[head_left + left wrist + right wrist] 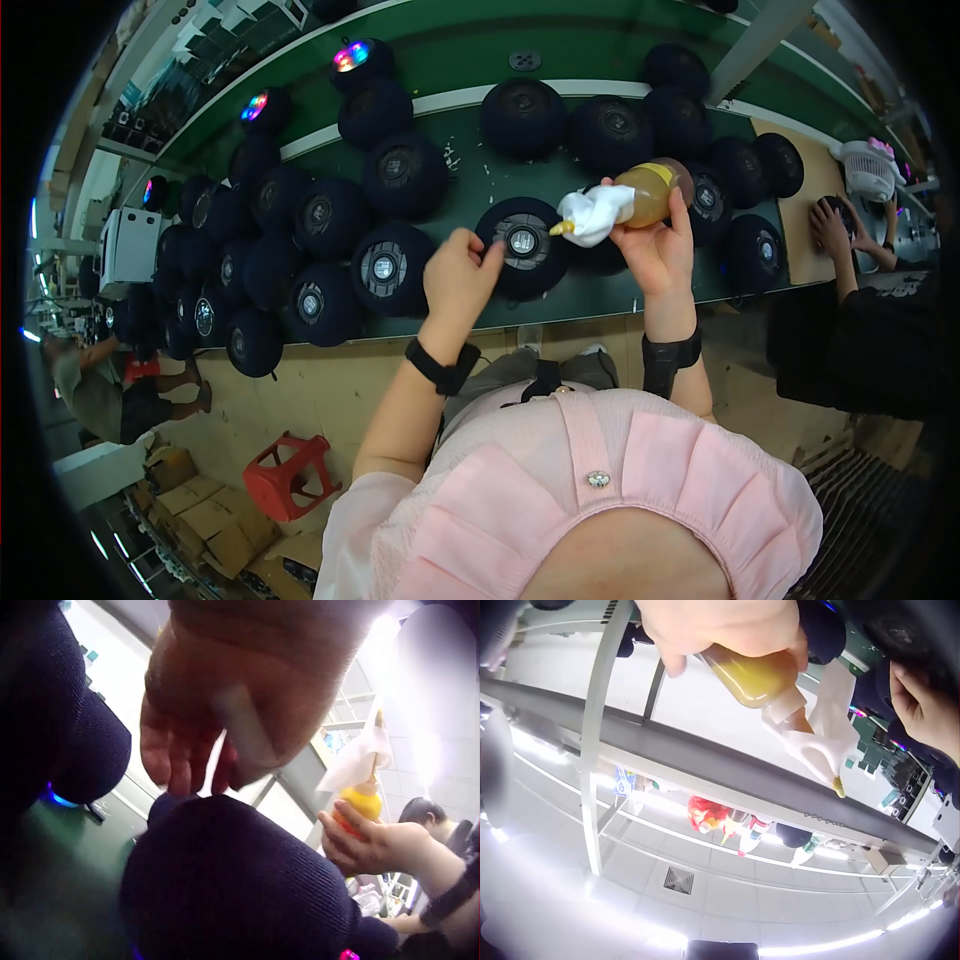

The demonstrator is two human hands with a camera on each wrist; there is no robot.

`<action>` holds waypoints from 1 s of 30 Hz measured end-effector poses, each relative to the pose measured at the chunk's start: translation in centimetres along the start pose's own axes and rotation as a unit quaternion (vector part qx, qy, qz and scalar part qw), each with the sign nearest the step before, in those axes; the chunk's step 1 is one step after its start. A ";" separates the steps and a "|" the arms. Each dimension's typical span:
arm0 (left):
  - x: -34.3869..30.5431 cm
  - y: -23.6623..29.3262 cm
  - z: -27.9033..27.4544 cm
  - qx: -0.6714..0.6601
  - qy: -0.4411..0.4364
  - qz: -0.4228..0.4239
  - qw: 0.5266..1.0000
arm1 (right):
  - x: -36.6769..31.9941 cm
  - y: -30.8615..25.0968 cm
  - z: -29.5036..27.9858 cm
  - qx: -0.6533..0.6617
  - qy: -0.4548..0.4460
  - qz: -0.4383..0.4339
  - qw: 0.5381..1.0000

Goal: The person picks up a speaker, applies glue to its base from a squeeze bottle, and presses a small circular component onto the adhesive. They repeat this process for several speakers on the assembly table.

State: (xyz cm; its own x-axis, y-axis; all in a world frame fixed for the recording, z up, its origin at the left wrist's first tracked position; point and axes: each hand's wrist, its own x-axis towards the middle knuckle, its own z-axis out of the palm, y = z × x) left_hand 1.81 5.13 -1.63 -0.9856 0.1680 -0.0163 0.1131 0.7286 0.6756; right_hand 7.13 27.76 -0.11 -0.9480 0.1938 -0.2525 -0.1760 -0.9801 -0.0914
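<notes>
My right hand [655,245] grips a squeeze bottle [652,197] of yellowish liquid, held tilted with its nozzle to the left. White cloth or tissue [592,215] is wrapped around the bottle's neck, and a yellow tip pokes out of it. That tip hangs close over a round dark fabric-covered speaker [523,270] with a patterned centre. At this speaker's left edge is my left hand [462,285], its fingers loosely bent and nothing visible between them. In the left wrist view its fingertips [180,780] hang right at the top of a dark round body [232,877].
Many similar speakers crowd the green bench [480,190], some with coloured lights glowing [351,56]. A cardboard sheet [805,190] lies at the right, beside another person's hand [832,228]. On the floor stands a red stool [291,476]. A metal post [755,50] rises behind.
</notes>
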 end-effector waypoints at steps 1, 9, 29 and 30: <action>-0.8 0.2 0.1 0.009 -0.034 -0.030 0.999 | -0.3 0.0 0.1 -0.042 -0.003 -0.023 0.999; -0.4 -0.1 1.1 -0.019 0.021 0.017 0.999 | -2.1 -0.1 -0.6 -0.175 -0.060 -0.085 0.979; 1.8 -0.5 0.9 0.129 0.094 0.210 0.965 | 0.5 2.0 -0.9 -0.294 0.001 -0.207 0.933; 1.6 0.0 0.6 0.111 0.099 0.210 0.966 | 0.7 2.3 -0.7 -0.303 -0.005 -0.225 0.926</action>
State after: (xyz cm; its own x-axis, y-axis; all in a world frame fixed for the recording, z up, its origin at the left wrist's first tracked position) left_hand 0.36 5.85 -2.10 -0.8489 0.3657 0.3816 0.5110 0.7522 0.4161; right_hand 6.22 25.71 -1.13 -0.8184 0.5726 -0.0487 -0.3747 -0.5959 -0.7103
